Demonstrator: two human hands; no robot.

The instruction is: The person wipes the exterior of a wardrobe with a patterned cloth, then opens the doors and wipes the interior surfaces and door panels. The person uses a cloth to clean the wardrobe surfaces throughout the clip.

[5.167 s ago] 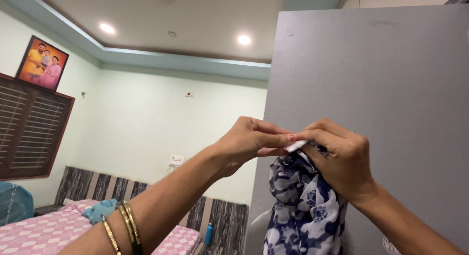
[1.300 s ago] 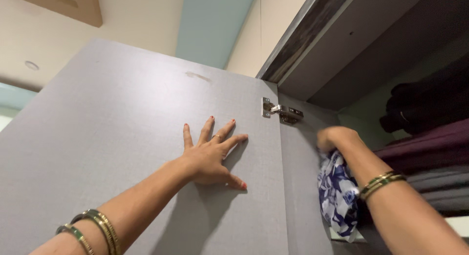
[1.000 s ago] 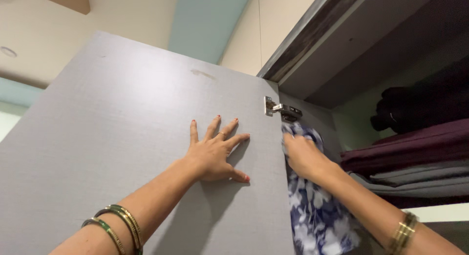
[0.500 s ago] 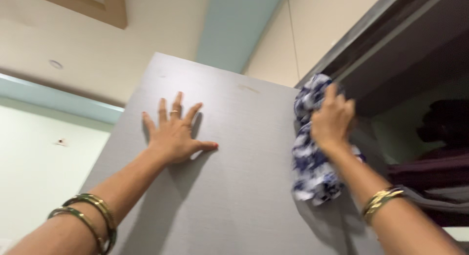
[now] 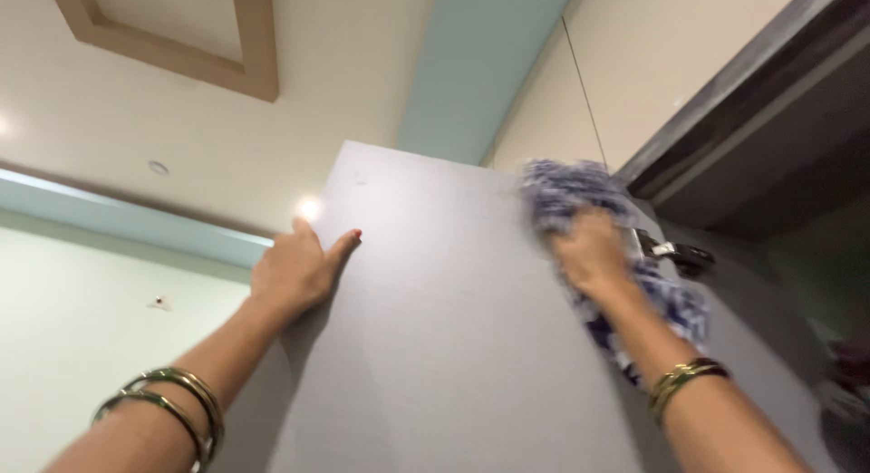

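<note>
We see motion blur smear the blue-and-white patterned cloth, so its print cannot be made out. The right hand pressed on it is blurred too, its fingertips lost in the folds. The fingers of the left hand wrap over the far edge of the grey cupboard door and are hidden behind it; only the thumb shows. The door's lower part runs off the bottom edge, as do both forearms past the gold bangles. The metal hinge is small and soft. At the right edge, the dark cupboard interior hides its contents in shadow.
</note>
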